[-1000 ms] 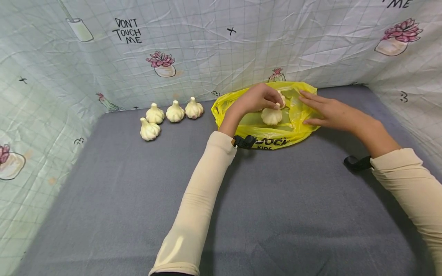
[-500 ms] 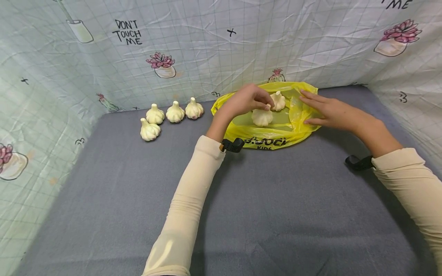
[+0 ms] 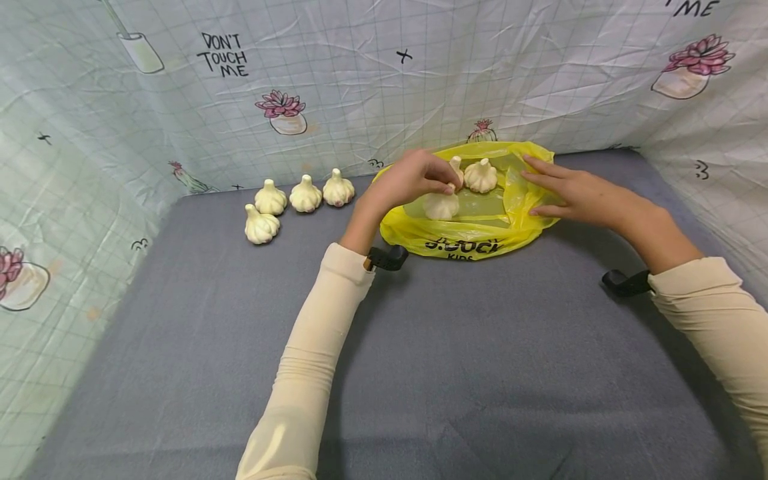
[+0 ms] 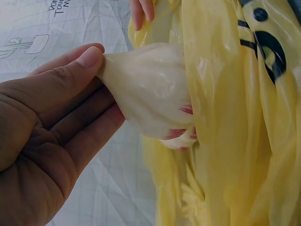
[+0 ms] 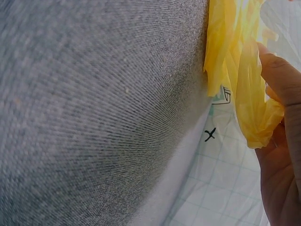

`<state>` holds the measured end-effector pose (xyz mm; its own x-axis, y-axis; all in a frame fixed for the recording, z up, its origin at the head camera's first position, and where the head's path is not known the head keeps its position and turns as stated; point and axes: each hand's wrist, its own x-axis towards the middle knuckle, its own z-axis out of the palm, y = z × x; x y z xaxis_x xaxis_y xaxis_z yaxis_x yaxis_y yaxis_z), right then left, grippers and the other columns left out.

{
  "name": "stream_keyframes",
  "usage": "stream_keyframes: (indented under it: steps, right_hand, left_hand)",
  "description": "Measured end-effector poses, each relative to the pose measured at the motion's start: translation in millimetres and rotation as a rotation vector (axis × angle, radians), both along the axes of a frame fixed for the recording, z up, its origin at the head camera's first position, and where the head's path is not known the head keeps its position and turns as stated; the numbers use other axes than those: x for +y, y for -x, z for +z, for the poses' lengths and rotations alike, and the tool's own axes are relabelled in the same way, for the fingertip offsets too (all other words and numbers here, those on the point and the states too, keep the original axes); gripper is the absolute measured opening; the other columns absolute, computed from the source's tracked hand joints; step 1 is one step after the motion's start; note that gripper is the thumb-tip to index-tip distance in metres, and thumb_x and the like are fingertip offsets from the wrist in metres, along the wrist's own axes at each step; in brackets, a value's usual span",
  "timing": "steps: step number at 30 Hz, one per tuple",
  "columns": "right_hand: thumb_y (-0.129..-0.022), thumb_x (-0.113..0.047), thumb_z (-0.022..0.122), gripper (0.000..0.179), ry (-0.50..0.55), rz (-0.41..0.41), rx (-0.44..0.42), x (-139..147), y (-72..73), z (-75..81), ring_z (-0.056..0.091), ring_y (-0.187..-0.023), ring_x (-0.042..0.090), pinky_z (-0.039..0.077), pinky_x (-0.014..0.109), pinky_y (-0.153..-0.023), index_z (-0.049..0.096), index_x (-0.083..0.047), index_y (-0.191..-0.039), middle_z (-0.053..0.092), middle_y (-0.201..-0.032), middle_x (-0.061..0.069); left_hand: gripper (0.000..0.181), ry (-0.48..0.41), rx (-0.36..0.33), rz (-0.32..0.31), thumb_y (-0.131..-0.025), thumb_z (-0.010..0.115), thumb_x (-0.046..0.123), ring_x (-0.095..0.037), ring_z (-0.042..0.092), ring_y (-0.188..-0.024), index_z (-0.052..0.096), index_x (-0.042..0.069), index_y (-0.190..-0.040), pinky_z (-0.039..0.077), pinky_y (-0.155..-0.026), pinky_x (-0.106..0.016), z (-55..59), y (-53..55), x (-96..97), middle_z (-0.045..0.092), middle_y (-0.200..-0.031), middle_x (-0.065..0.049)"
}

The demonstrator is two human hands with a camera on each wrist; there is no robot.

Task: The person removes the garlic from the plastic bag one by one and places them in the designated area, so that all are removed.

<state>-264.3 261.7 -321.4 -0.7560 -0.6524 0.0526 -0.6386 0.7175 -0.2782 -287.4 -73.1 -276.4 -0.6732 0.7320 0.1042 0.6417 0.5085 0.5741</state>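
Observation:
Between thumb and fingers, my left hand (image 3: 414, 179) pinches a white garlic bulb (image 3: 441, 207) by its stem. In the left wrist view, the bag's front wall hides the lower part of this garlic bulb (image 4: 148, 87), which has purple streaks at its base. The yellow plastic bag (image 3: 465, 233) lies with its mouth spread wide. Two more garlic bulbs rest inside: one bulb (image 3: 481, 177) in plain sight, the other bulb (image 3: 457, 172) partly behind my left fingers. My right hand (image 3: 579, 193) holds the bag's right side, its edge (image 5: 256, 103) between thumb and fingers.
Several garlic bulbs stand left of the bag at the back of the grey table (image 3: 240, 347): the nearest to it (image 3: 339, 189), and the front one (image 3: 261, 225) leaning slightly. A printed cloth (image 3: 372, 80) walls off the back and sides.
My left hand has moved left with the pinched garlic bulb across the bag's mouth, uncovering the bulbs behind it. My right hand stays at the bag's right side.

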Motion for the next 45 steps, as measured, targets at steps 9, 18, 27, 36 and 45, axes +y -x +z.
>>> stream_keyframes:
  steps: [9,18,27,36,45]
  right_hand:
    - [-0.094,-0.022,0.075,0.073,-0.021,0.002,0.004,0,-0.9,1.7,0.036,-0.140,0.052,0.035,0.065,-0.108,0.040,0.003,-0.153,0.017,-0.168,0.018]
    - [-0.094,-0.023,0.075,0.073,-0.027,0.000,0.004,1,-0.2,1.8,0.039,-0.138,0.052,0.037,0.064,-0.107,0.040,0.003,-0.153,0.016,-0.168,0.017]
    - [-0.095,-0.024,0.074,0.074,-0.034,-0.002,-0.007,2,1.2,0.8,0.039,-0.138,0.052,0.037,0.065,-0.106,0.038,0.003,-0.154,0.014,-0.169,0.015]
    - [-0.095,-0.022,0.075,0.073,-0.024,-0.004,-0.001,-1,-1.9,3.0,0.040,-0.137,0.052,0.037,0.064,-0.106,0.039,0.003,-0.154,0.014,-0.169,0.015]
    - [-0.095,-0.022,0.075,0.073,-0.027,-0.005,0.004,-1,-1.6,2.4,0.037,-0.139,0.052,0.036,0.064,-0.107,0.039,0.003,-0.154,0.015,-0.169,0.015]
  left_hand:
    - [0.014,-0.035,0.017,0.031,-0.096,0.071,0.012,-0.010,0.068,-0.094,0.080,0.009,-0.106,0.054,-0.085,-0.026,0.7,-6.0,-17.0,0.077,-0.105,-0.003]
    - [0.013,-0.053,0.035,0.072,-0.095,0.073,0.014,-0.009,0.069,-0.092,0.081,0.009,-0.105,0.054,-0.083,-0.027,1.2,-9.1,-28.0,0.077,-0.103,-0.001]
    - [0.017,-0.086,0.009,0.117,-0.095,0.072,0.013,-0.012,0.070,-0.095,0.080,0.005,-0.109,0.055,-0.086,-0.027,2.1,-12.7,-38.0,0.077,-0.107,-0.005]
    - [0.020,-0.067,-0.012,0.163,-0.096,0.072,0.016,-0.013,0.070,-0.095,0.079,0.007,-0.112,0.055,-0.086,-0.030,5.0,-17.7,-49.4,0.077,-0.108,-0.004]
    - [0.018,-0.073,0.018,0.177,-0.097,0.072,0.016,-0.013,0.071,-0.094,0.079,0.007,-0.111,0.055,-0.084,-0.029,6.7,-21.4,-60.2,0.078,-0.106,-0.004]
